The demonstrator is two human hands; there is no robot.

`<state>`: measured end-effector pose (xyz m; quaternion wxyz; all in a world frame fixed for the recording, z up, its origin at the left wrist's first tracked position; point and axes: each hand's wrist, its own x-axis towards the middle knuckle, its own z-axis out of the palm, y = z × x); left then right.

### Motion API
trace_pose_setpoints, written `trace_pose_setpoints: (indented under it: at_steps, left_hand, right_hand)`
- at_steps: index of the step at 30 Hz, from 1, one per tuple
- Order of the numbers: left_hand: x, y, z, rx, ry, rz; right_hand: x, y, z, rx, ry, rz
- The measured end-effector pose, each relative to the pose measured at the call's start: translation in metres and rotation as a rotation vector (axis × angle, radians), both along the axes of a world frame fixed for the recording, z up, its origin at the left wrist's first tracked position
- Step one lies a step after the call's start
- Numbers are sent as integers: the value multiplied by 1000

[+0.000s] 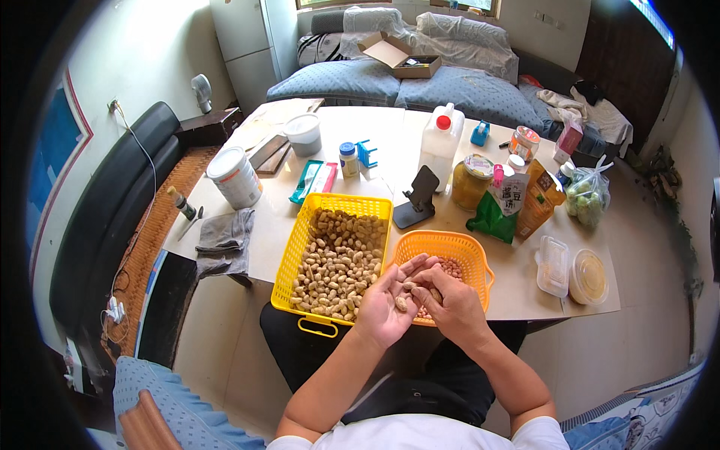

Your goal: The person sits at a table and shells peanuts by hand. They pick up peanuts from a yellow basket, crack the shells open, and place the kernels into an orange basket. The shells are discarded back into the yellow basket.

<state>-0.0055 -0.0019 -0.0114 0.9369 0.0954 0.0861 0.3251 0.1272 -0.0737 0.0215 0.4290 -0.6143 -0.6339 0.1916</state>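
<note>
Palm up, my left hand cradles an unshelled peanut. My right hand meets it from the right, thumb and finger pinching another peanut above the left palm. One more peanut shows by the right fingers. Both hands are over the orange plastic basket, partly hiding the pinkish shelled kernels in it. Just left of it, a yellow plastic basket holds many unshelled peanuts and juts over the table's near edge.
Behind the baskets stand a black phone stand, a jar, a green pouch and a white jug. Right are a clear plastic box and a round lidded tub. A grey cloth hangs over the left edge near a white canister.
</note>
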Motion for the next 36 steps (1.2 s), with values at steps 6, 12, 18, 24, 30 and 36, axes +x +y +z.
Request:
trace_pose_setpoints:
  at_steps: [6,12,18,24,30,36]
  left_hand:
    - [0,-7,-4,-134,82,6]
    - [-1,-20,-4,67,150,-51]
    - [-12,-19,-2,137,148,-133]
    - [-2,-24,9,245,353,-75]
    - [-4,-22,15,348,450,-134]
    - [3,-20,12,559,521,-150]
  right_hand:
    - [5,8,-8,31,587,33]
    - [5,2,-7,-57,714,97]
    - [10,-3,4,-280,1040,169]
    - [10,1,-9,-136,828,216]
    - [15,-2,-1,-103,793,224]
    - [12,-7,-2,-51,546,109]
